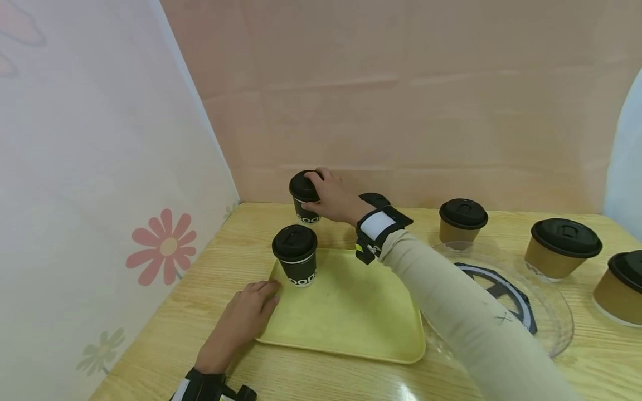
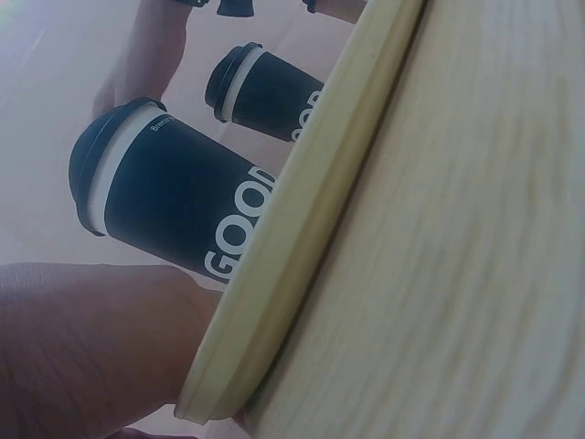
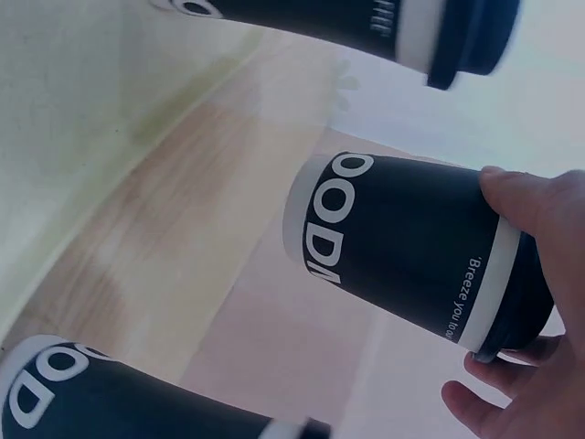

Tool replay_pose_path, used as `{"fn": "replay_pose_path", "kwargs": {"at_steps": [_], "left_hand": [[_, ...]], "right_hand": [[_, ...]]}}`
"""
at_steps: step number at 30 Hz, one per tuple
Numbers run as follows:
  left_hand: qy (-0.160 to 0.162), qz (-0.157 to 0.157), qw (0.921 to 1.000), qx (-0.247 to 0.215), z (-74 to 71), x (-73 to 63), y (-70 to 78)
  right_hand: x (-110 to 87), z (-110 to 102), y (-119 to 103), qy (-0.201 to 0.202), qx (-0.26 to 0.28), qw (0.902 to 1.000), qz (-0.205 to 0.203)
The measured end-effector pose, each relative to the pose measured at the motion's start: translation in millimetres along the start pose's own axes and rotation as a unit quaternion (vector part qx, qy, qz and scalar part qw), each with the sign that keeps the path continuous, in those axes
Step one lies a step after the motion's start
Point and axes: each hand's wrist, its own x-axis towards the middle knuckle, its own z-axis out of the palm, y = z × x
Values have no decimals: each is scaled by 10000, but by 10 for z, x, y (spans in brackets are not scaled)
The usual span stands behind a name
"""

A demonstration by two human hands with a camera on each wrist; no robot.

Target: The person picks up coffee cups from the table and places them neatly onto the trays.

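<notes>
My right hand [image 1: 338, 197] grips the lid end of a black paper coffee cup [image 3: 402, 247] near the back wall. Whether its base touches the table, I cannot tell. A second black cup [image 1: 296, 259] with a black lid and white lettering stands upright on the left part of a yellow tray [image 1: 351, 312]. Another black cup [image 2: 265, 96] shows in both wrist views; in the head view my right arm seems to hide it. My left hand [image 1: 247, 312] holds the tray's left rim, close to the cup standing there.
To the right, a clear round plastic dish [image 1: 557, 328] with a dark ring-shaped piece [image 1: 519, 301] lies partly under my right sleeve. Brown cups with black lids [image 1: 457, 231] [image 1: 559, 256] [image 1: 622, 295] stand around it. A patterned wall [image 1: 100, 167] borders the table's left side.
</notes>
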Motion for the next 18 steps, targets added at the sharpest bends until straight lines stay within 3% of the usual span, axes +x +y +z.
{"fn": "replay_pose_path", "kwargs": {"at_steps": [8, 18], "left_hand": [[-64, -50, 10000, -33, -22, -1, 6], [-122, -120, 9998, -42, -28, 8, 3]], "right_hand": [[-99, -181, -26, 566, 225, 9981, -127], [-215, -317, -58, 894, 187, 9954, -289]]}}
